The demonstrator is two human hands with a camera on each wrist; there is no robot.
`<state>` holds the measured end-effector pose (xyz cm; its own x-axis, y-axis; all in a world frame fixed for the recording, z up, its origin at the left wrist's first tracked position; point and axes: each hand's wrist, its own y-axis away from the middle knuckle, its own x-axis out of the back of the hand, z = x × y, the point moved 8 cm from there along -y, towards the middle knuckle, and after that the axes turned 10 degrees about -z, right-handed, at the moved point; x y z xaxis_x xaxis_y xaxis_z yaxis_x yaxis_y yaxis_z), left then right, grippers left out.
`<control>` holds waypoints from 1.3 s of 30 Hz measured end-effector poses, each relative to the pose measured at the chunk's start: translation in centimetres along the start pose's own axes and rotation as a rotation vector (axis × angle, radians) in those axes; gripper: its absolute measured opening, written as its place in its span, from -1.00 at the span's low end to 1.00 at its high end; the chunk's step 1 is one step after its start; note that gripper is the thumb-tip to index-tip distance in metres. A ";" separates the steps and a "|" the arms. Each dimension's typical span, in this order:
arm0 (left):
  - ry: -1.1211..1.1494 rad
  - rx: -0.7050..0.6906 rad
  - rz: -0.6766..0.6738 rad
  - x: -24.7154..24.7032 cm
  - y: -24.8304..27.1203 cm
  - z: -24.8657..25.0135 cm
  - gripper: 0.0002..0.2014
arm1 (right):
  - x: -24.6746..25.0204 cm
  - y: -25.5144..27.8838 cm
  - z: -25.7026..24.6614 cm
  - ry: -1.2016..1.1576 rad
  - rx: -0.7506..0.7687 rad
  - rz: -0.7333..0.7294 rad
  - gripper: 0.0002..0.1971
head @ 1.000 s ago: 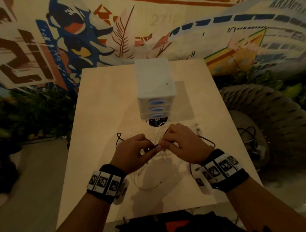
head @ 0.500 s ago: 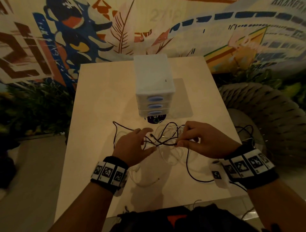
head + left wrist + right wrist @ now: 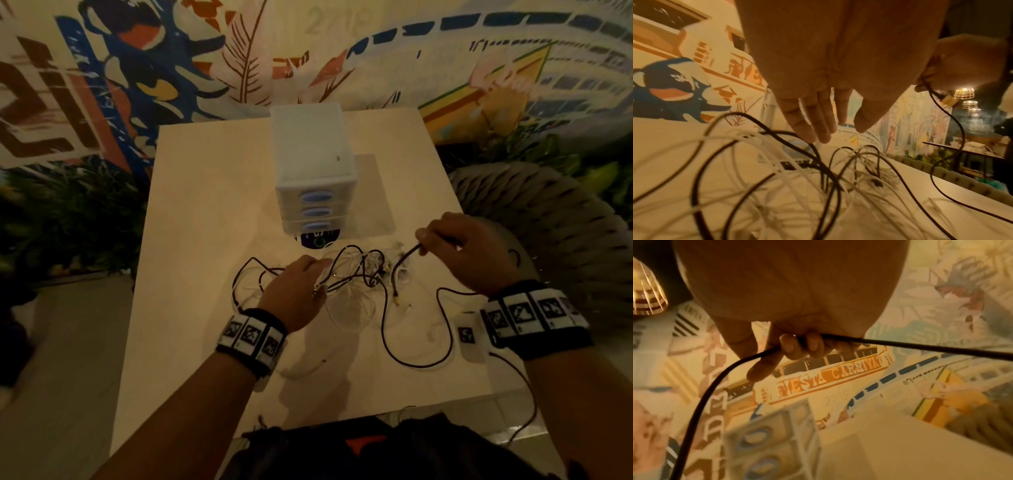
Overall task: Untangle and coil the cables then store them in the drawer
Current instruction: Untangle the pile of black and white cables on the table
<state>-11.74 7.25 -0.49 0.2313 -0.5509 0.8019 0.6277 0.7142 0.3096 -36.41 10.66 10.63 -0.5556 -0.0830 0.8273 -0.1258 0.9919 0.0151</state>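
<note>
Your right hand (image 3: 469, 250) is raised above the desk (image 3: 205, 205) toward its right edge, fingers curled around a black cable (image 3: 387, 308). The right wrist view confirms the grip: the cable (image 3: 701, 399) passes under the curled fingers (image 3: 789, 345) and leaves on both sides, one run dropping away to the left, the other going out to the right. In the head view a short stiff end sticks out from the fingers toward the tangle.

Your left hand (image 3: 294, 294) is flat and relaxed, fingers straight, over the left part of the tangle (image 3: 352, 277). In the left wrist view the fingertips (image 3: 807, 133) touch or nearly touch a black strand at the top of the pile; nothing is pinched. Whether they press it down cannot be told.

The tangle itself lies mid-desk, nearer the front edge than the back, just in front of the drawer unit (image 3: 311, 178). It mixes black and white cables (image 3: 760, 170), loops crossing each other. One long black loop trails out toward the front right corner of the desk and off the edge.

The drawer unit is white, three drawers with blue oval handles, all closed, standing at the desk's centre toward the back edge. A small dark round object (image 3: 317, 241) shows under its front.

Both wrists carry bands (image 3: 251, 337) with black-and-white markers.
</note>
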 end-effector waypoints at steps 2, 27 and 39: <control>-0.073 0.032 -0.063 -1.5 -0.9 0.5 -0.48 | 0.3 0.2 2.4 0.083 -0.095 0.018 -0.63; -0.226 0.207 0.071 -0.5 3.9 -6.8 -0.80 | -5.7 -3.1 13.5 0.129 -0.496 0.043 -0.22; -0.241 0.288 0.027 -0.3 5.1 -8.6 -0.75 | -18.3 -3.8 -2.1 0.250 -0.058 -0.383 -0.80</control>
<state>-2.21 7.35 -3.50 0.0418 -0.4374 0.8983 0.3806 0.8382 0.3905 -24.06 8.66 -3.40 -0.2618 -0.4262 0.8659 -0.2334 0.8985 0.3717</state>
